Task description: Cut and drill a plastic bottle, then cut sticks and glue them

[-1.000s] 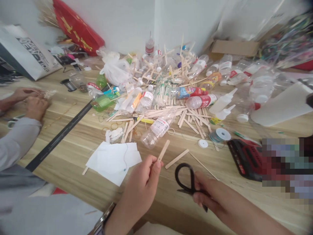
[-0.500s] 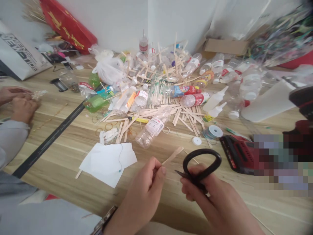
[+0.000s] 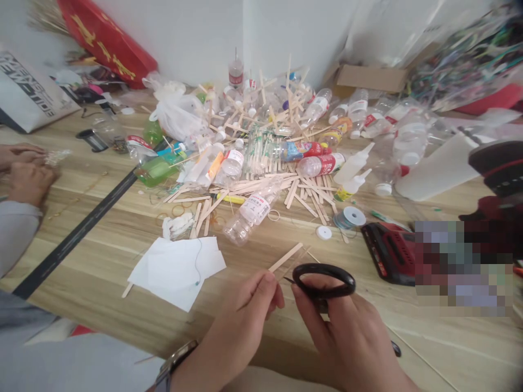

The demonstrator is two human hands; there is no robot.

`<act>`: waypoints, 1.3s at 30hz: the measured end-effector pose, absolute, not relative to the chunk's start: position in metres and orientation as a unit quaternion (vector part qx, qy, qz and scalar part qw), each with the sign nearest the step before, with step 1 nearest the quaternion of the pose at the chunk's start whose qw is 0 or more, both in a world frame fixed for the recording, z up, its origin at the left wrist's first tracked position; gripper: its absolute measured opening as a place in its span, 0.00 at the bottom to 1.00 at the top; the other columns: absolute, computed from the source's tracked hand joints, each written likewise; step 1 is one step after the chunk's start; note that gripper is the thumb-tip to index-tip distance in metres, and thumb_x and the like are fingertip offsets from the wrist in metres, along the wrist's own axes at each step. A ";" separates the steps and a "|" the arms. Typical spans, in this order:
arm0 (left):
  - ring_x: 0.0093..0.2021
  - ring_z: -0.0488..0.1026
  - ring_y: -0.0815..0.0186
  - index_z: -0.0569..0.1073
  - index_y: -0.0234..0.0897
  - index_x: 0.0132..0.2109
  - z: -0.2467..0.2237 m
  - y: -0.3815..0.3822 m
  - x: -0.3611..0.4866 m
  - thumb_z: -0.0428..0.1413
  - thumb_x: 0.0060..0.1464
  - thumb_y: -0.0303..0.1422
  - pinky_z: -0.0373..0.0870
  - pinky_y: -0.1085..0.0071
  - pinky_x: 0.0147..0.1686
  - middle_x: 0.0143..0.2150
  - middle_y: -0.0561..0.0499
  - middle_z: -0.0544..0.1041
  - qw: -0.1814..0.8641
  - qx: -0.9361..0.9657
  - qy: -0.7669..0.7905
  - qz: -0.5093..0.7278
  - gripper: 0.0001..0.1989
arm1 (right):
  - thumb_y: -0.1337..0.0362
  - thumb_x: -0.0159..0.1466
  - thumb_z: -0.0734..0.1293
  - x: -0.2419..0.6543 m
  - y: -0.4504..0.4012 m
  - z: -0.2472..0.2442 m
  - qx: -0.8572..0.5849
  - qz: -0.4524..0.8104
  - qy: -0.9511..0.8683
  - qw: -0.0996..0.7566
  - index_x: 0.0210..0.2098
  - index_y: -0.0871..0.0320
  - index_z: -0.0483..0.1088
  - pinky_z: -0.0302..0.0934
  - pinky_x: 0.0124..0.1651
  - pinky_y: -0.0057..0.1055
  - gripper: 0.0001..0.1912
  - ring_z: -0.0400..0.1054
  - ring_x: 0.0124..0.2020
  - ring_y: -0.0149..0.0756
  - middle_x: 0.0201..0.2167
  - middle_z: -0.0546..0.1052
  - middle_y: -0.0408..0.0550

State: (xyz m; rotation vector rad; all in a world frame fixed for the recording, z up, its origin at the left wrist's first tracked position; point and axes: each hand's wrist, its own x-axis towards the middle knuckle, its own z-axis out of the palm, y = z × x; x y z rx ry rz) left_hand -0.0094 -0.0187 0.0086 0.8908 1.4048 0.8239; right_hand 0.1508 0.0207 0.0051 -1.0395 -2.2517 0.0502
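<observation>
Between the thumb and fingers of my left hand [image 3: 249,305] is a flat wooden stick [image 3: 286,257], its free end pointing up and right. My right hand [image 3: 343,321] is closed around black-handled scissors [image 3: 324,279], with a dark tip directed left toward the stick. Beyond my hands lies a clear bottle with a pink and white label [image 3: 252,211]. White paper sheets [image 3: 175,269] rest left of my left hand, with a thin dark thread on top.
Many bottles, wooden sticks and a plastic bag [image 3: 180,114] are heaped toward the wall. A red and black battery tool [image 3: 390,253] and wire spool [image 3: 350,217] lie at right. Another person's hands [image 3: 30,174] are at far left.
The scissors and my right hand have moved left, closer to the stick. My left hand has turned slightly, and the stick now shows its flat face. The view has shifted a little.
</observation>
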 end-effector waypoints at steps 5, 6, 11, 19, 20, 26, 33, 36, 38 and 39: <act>0.25 0.50 0.70 0.59 0.40 0.27 0.007 -0.017 -0.005 0.45 0.62 0.45 0.49 0.70 0.28 0.23 0.59 0.53 0.706 0.291 0.494 0.416 0.18 | 0.60 0.73 0.56 0.152 0.019 0.005 -0.408 0.029 -0.848 0.338 0.40 0.57 0.62 0.62 0.21 0.25 0.09 0.72 0.20 0.34 0.23 0.75 0.44; 0.25 0.49 0.70 0.59 0.40 0.27 0.008 -0.017 -0.005 0.45 0.62 0.44 0.49 0.69 0.27 0.23 0.60 0.53 0.717 0.278 0.479 0.423 0.18 | 0.60 0.73 0.56 0.153 0.018 0.005 -0.411 0.038 -0.848 0.333 0.41 0.56 0.62 0.62 0.21 0.25 0.08 0.72 0.20 0.34 0.24 0.75 0.44; 0.24 0.48 0.71 0.60 0.39 0.27 0.011 -0.016 -0.001 0.48 0.60 0.44 0.45 0.70 0.26 0.22 0.60 0.53 0.759 0.226 0.433 0.431 0.17 | 0.61 0.72 0.57 0.154 0.017 0.004 -0.406 0.054 -0.848 0.336 0.42 0.56 0.63 0.64 0.23 0.27 0.07 0.73 0.22 0.36 0.26 0.76 0.46; 0.22 0.47 0.72 0.62 0.38 0.28 0.015 -0.014 -0.007 0.53 0.59 0.48 0.42 0.69 0.25 0.20 0.61 0.52 0.804 0.238 0.378 0.394 0.20 | 0.61 0.72 0.58 0.158 0.014 0.000 -0.394 0.074 -0.846 0.353 0.38 0.55 0.64 0.64 0.25 0.29 0.08 0.72 0.23 0.37 0.25 0.76 0.46; 0.22 0.47 0.72 0.62 0.38 0.28 0.016 -0.013 -0.009 0.51 0.60 0.49 0.43 0.69 0.25 0.19 0.61 0.53 0.801 0.263 0.383 0.377 0.20 | 0.58 0.72 0.57 0.157 0.012 0.001 -0.418 0.107 -0.831 0.352 0.38 0.55 0.64 0.64 0.25 0.29 0.10 0.72 0.23 0.37 0.25 0.76 0.46; 0.23 0.49 0.72 0.63 0.38 0.27 0.021 -0.003 -0.014 0.52 0.58 0.51 0.43 0.69 0.26 0.22 0.59 0.56 0.778 0.341 0.415 0.326 0.22 | 0.55 0.72 0.57 0.159 0.009 0.003 -0.484 0.262 -0.774 0.312 0.33 0.54 0.60 0.56 0.18 0.26 0.13 0.67 0.18 0.33 0.21 0.72 0.41; 0.20 0.47 0.73 0.61 0.39 0.27 0.018 -0.006 -0.003 0.54 0.58 0.47 0.46 0.70 0.25 0.17 0.63 0.50 0.859 0.223 0.307 0.344 0.19 | 0.71 0.67 0.61 0.174 0.029 -0.004 -0.309 0.072 -0.868 0.381 0.38 0.54 0.59 0.60 0.26 0.27 0.06 0.67 0.21 0.32 0.23 0.72 0.40; 0.21 0.48 0.72 0.61 0.39 0.27 0.014 -0.004 0.001 0.50 0.61 0.48 0.44 0.69 0.24 0.19 0.61 0.54 0.791 0.295 0.393 0.365 0.21 | 0.62 0.70 0.59 0.164 0.031 -0.001 -0.409 0.100 -0.828 0.370 0.34 0.54 0.59 0.58 0.20 0.26 0.08 0.67 0.18 0.33 0.20 0.71 0.41; 0.22 0.48 0.71 0.61 0.39 0.27 0.012 -0.002 0.002 0.48 0.63 0.48 0.43 0.68 0.24 0.20 0.60 0.56 0.733 0.338 0.445 0.389 0.21 | 0.58 0.71 0.57 0.157 0.030 -0.001 -0.455 0.133 -0.805 0.356 0.32 0.54 0.59 0.55 0.16 0.26 0.12 0.63 0.13 0.33 0.17 0.68 0.39; 0.23 0.48 0.71 0.60 0.39 0.27 0.012 0.000 0.001 0.48 0.64 0.47 0.43 0.69 0.24 0.21 0.60 0.55 0.723 0.335 0.441 0.412 0.21 | 0.57 0.71 0.57 0.155 0.030 -0.001 -0.466 0.140 -0.799 0.354 0.31 0.54 0.59 0.54 0.15 0.26 0.13 0.62 0.12 0.33 0.16 0.68 0.39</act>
